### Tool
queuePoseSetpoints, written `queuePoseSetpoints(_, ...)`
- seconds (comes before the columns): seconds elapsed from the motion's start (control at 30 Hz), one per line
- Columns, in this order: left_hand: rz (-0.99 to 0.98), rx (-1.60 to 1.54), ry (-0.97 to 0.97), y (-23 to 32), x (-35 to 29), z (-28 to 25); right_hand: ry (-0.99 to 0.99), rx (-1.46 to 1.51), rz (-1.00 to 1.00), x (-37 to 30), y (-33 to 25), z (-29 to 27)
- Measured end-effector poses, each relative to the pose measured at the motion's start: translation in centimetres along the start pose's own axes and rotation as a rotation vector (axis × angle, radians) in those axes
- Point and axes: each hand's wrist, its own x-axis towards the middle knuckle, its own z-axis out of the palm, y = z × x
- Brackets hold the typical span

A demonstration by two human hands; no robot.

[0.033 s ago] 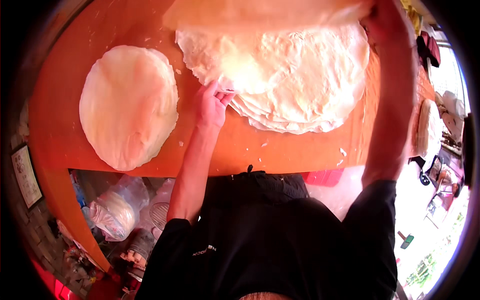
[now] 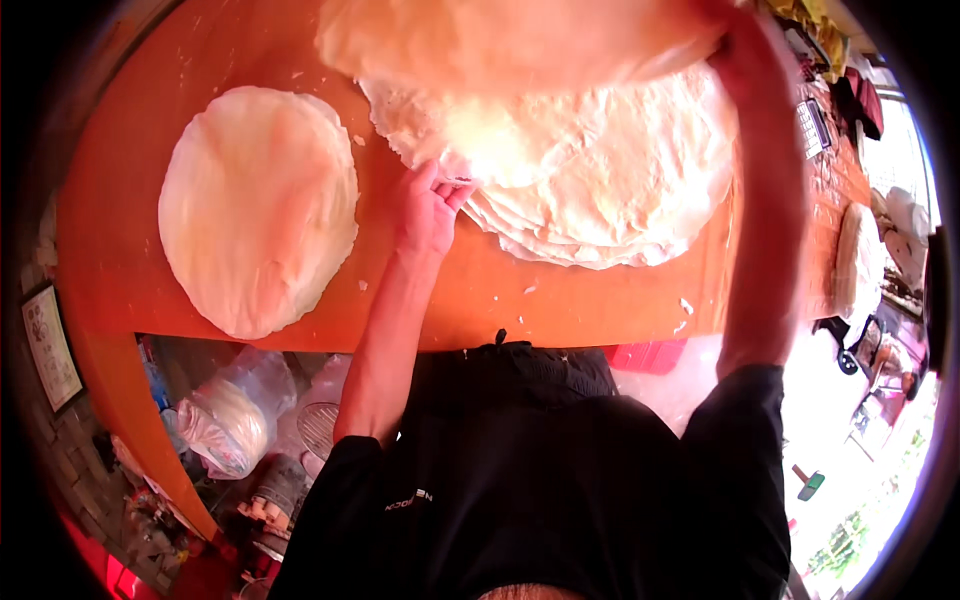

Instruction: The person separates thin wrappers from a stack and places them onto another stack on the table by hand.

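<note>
A stack of thin, pale round flatbreads (image 2: 620, 190) lies on the orange table, its layered near edges showing. My left hand (image 2: 430, 210) is closed in a pinch at the left edge of the stack, thumb and fingers on the thin rim of a flatbread. Above the far part of the stack, another flatbread sheet (image 2: 520, 45) hangs raised and blurred, running past the top of the view. My right hand (image 2: 735, 55) grips the right side of this raised sheet; motion smears its fingers. To the left, a separate smooth flatbread pile (image 2: 258, 210) lies flat, touched by neither hand.
The orange table (image 2: 560, 315) carries scattered crumbs along its near edge. A calculator-like device (image 2: 813, 128) and a dark red object (image 2: 858, 103) sit at the far right. Below the table are a filled plastic bag (image 2: 230, 425) and a red container (image 2: 645, 356).
The raised flatbread has come nearer and lower in view, covering more of the stack's far part. My right arm has shifted left, uncovering the calculator-like device. My left hand stays nearly still.
</note>
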Motion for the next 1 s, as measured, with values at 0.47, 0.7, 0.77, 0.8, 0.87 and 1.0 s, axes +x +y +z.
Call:
queuePoseSetpoints(0.47, 0.090, -0.011, 0.045, 0.7, -1.6, 0.8, 0.110, 0.019, 0.504, -7.9, 12.0, 13.9)
queuePoseSetpoints(0.7, 0.099, -0.077, -0.051, 0.9, -0.9, 1.5, 0.100, -0.203, 0.350, -6.9, 12.0, 13.5)
queuePoseSetpoints(0.77, 0.077, 0.142, 0.098, 0.8, -0.5, 1.2, 0.119, -0.271, 0.381, -7.5, 11.4, 13.5)
queuePoseSetpoints(0.8, 0.085, 0.141, 0.107, 1.4, -0.7, 1.8, 0.128, -0.335, 0.415, -8.0, 10.3, 14.3)
queuePoseSetpoints(0.87, 0.062, -0.115, 0.051, 3.0, -1.1, 3.7, 0.154, -0.482, 0.560, -9.0, 8.4, 14.6)
queuePoseSetpoints(1.0, 0.054, -0.238, 0.013, 3.6, -3.5, 5.8, 0.122, 0.551, 0.763, -9.7, 7.3, 15.0)
